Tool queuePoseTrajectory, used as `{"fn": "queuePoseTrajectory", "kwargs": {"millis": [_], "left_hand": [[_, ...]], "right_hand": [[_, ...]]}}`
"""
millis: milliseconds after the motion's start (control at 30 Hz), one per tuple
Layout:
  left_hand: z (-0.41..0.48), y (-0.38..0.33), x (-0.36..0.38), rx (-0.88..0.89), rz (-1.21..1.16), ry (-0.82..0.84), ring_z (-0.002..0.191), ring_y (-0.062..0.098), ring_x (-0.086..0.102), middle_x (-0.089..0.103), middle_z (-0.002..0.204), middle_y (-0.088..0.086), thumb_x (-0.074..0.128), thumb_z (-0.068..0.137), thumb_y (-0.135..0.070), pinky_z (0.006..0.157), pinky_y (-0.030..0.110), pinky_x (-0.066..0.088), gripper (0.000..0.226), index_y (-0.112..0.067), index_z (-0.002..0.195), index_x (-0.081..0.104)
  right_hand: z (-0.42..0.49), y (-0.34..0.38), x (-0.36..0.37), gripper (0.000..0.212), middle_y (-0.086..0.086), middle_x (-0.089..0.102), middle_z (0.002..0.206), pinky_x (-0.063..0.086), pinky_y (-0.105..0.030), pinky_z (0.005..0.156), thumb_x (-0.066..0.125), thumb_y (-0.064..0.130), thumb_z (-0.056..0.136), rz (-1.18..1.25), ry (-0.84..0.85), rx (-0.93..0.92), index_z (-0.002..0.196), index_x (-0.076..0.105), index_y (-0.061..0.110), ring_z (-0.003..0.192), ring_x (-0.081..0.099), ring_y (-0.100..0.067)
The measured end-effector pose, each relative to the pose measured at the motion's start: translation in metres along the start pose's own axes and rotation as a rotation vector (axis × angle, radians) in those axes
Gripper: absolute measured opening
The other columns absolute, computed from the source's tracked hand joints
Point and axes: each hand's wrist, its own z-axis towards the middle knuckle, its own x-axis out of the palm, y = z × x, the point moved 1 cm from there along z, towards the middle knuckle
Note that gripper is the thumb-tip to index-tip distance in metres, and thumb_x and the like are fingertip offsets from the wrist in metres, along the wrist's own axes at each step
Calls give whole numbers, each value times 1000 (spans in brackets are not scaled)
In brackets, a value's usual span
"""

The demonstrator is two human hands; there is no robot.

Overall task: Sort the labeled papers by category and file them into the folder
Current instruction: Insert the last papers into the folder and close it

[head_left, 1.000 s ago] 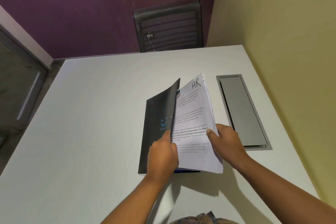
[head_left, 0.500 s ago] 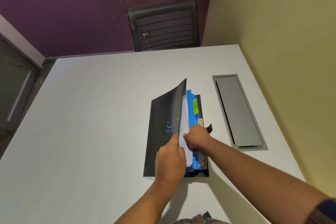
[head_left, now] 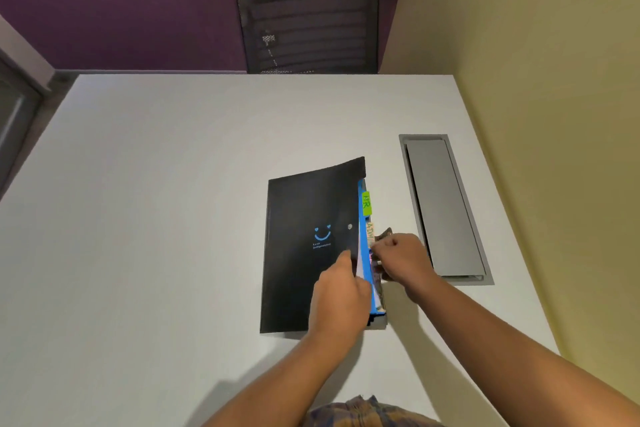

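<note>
A black folder (head_left: 304, 253) with a blue smiley on its cover lies on the white table (head_left: 156, 218). Its cover is nearly down, slightly lifted at the right edge. Blue dividers show along that edge, with a green tab marked HR (head_left: 366, 202) and a pale tab marked ADMIN (head_left: 370, 231). White papers (head_left: 363, 265) sit inside, only their edge showing. My left hand (head_left: 337, 298) pinches the cover's right edge. My right hand (head_left: 401, 258) is curled at the folder's right side, fingers at the tabs and the dark closing flap (head_left: 384, 234).
A grey recessed cable hatch (head_left: 446, 211) lies in the table just right of the folder. A black mesh chair (head_left: 308, 24) stands at the far edge. A yellow wall (head_left: 536, 114) runs along the table's right side.
The HR papers went fully into the folder. The cover, held nearly upright before, has swung down almost flat. My right hand moved from the papers to the folder's right edge.
</note>
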Motion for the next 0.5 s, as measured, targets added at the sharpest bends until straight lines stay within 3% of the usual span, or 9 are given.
{"fn": "queuePoseTrajectory", "kwargs": {"millis": [67, 133, 333, 433, 500], "left_hand": [[4, -1, 4, 33, 95, 71, 87, 21, 69, 68, 91, 2, 55, 96, -30, 69, 31, 54, 23, -20, 116, 52], [9, 6, 3, 69, 171, 89, 92, 24, 65, 66, 94, 1, 56, 93, -38, 72, 35, 49, 22, -21, 107, 54], [44, 74, -23, 86, 248, 83, 132, 18, 48, 50, 144, -3, 61, 90, -43, 100, 31, 43, 59, -19, 142, 45], [65, 112, -42, 113, 472, 175, 152, 24, 15, 20, 163, 4, 69, 78, -58, 119, 35, 25, 95, -19, 154, 26], [72, 131, -45, 118, 600, 256, 153, 28, 0, 0, 166, 7, 70, 70, -69, 123, 42, 15, 116, -22, 158, 11]], "right_hand": [[5, -13, -11, 21, -21, 74, 84, 56, -34, 61, 58, 11, 85, 44, -16, 52, 75, 66, -6, 58, 67, -23], [11, -28, -20, 22, -21, 74, 85, 53, -32, 59, 59, 9, 87, 61, -14, 91, 85, 66, -12, 60, 65, -21], [28, -60, -35, 21, -13, 63, 66, 51, -32, 59, 58, 0, 86, 69, 16, 98, 66, 62, -3, 59, 58, -23], [37, -62, -31, 21, -24, 66, 72, 54, -31, 60, 58, 0, 89, 63, 35, 82, 75, 63, -15, 61, 60, -23], [44, -60, -25, 19, -25, 71, 77, 56, -36, 65, 60, 4, 90, 64, 42, 58, 79, 68, -9, 62, 62, -23]]}}
